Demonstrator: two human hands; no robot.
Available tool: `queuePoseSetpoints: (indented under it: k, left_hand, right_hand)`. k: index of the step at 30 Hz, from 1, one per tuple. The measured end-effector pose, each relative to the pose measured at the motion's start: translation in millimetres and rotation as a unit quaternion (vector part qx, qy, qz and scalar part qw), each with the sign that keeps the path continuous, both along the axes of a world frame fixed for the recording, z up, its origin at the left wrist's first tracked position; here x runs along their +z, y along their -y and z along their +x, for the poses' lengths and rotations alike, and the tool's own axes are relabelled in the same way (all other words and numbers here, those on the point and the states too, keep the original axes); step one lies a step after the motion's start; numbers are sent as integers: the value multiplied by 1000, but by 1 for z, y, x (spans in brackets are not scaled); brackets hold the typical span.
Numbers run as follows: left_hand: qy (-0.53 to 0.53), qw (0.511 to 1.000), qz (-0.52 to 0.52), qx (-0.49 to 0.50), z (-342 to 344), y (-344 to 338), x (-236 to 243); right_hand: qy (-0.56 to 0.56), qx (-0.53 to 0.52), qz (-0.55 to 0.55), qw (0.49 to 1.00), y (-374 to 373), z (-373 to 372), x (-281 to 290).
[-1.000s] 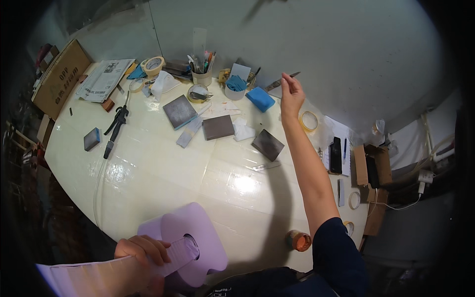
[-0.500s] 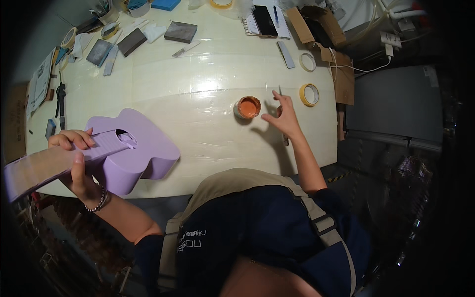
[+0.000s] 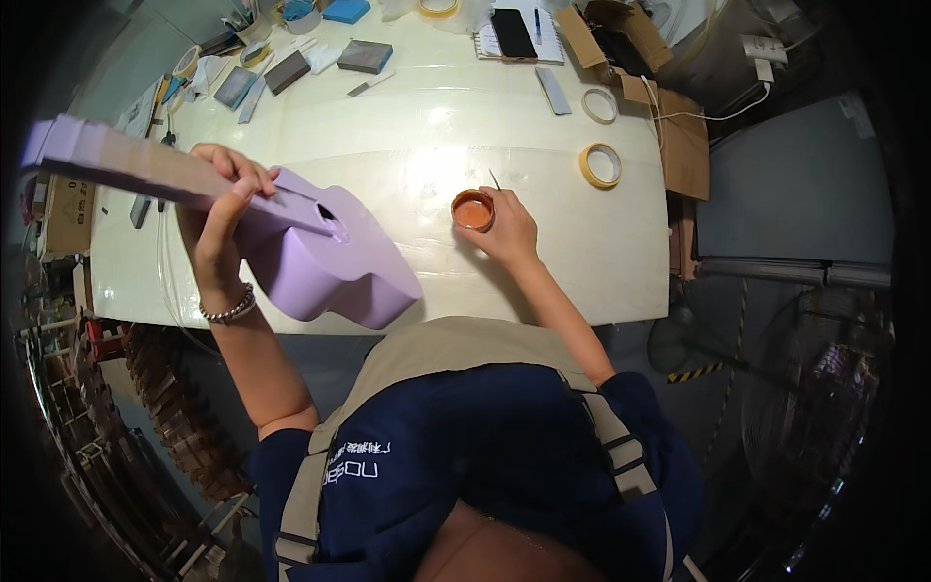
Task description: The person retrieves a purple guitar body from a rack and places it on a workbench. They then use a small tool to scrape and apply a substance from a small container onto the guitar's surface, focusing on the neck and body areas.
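My left hand (image 3: 219,209) is wrapped around the neck of a lilac small guitar (image 3: 349,267), whose headstock rises toward the upper left and whose body, with an oval soundhole, lies angled over the table's left half. My right hand (image 3: 507,233) has its fingers around a small jar of orange paste or paint (image 3: 473,208), right of the guitar's body. A thin pointed tool (image 3: 495,179) sticks up past my right fingers; how it is held is partly hidden.
On the cream table (image 3: 436,141), sanding blocks (image 3: 365,56), tape rolls (image 3: 599,167), a flat strip (image 3: 553,90), a phone (image 3: 514,34) and an open cardboard box (image 3: 616,44) lie toward the back and right. A white cable (image 3: 718,116) runs at the right.
The view has tilted down toward my body. My left hand has lifted the guitar's neck. My right hand came from the back of the table with a blade-like tool and has closed round the jar.
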State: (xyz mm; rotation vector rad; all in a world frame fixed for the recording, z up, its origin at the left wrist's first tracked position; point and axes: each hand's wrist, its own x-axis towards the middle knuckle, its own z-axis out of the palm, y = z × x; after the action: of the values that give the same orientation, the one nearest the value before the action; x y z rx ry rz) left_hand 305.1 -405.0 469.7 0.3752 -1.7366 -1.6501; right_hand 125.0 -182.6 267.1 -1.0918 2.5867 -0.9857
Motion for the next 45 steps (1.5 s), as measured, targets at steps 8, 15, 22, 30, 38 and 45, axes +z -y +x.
queuePoseSetpoints:
  k: [8, 15, 22, 30, 38, 45]
  left_hand:
    - [44, 995, 63, -64, -48, -9, -19]
    - [12, 990, 25, -140, -51, 2, -33]
    - [-7, 996, 24, -88, -50, 4, -36]
    - [-8, 995, 43, -88, -56, 11, -40]
    - [-12, 995, 55, -80, -55, 13, -40]
    - [-8, 996, 56, -71, -57, 15, -39]
  right_hand:
    - [78, -87, -41, 992, -55, -6, 18]
    - [-110, 49, 70, 990, -56, -11, 66]
    - [-235, 99, 110, 961, -21, -11, 53]
    - [-259, 148, 184, 937, 11, -9, 43]
    - [-250, 157, 248, 923, 19, -5, 36]
    - [-256, 181, 287, 905, 23, -7, 40]
